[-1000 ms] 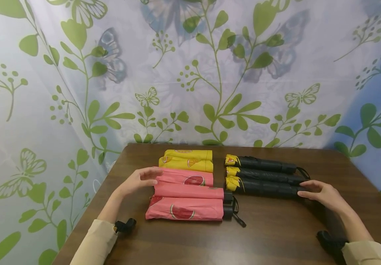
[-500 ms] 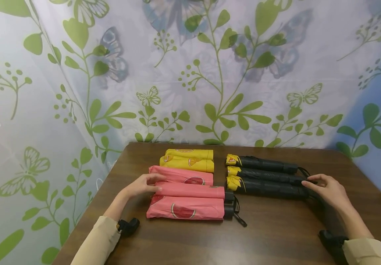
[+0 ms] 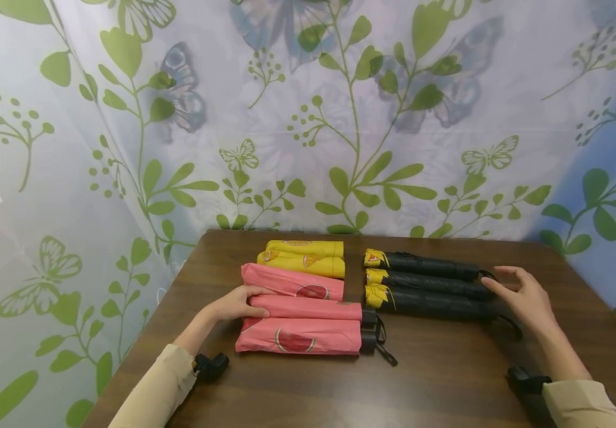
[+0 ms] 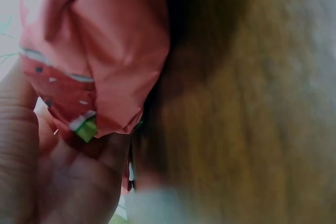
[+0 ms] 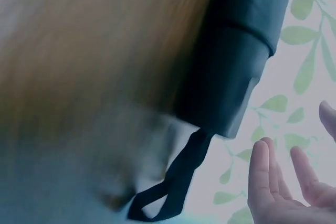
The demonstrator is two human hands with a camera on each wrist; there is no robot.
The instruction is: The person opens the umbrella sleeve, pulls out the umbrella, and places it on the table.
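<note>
Pinching the left end of the middle pink umbrella (image 3: 308, 308), the left hand (image 3: 232, 304) has its thumb on the near side and its fingers on the far side. That umbrella lies on the left half of the brown table (image 3: 351, 392) — between the near pink umbrella (image 3: 335, 337) and the far pink umbrella (image 3: 281, 281). Two yellow rolls (image 3: 294, 263) lie farther back. The right hand (image 3: 528, 300) is loose, fingers spread — just beside the right ends of three black umbrellas (image 3: 431, 284).

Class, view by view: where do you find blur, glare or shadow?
Head view: fairly sharp overall, with soft glare on the near part of the table; left wrist view: table blurred, dark shadow beside the pink umbrella; right wrist view: table smeared, black umbrella and its strap crisper.
</note>
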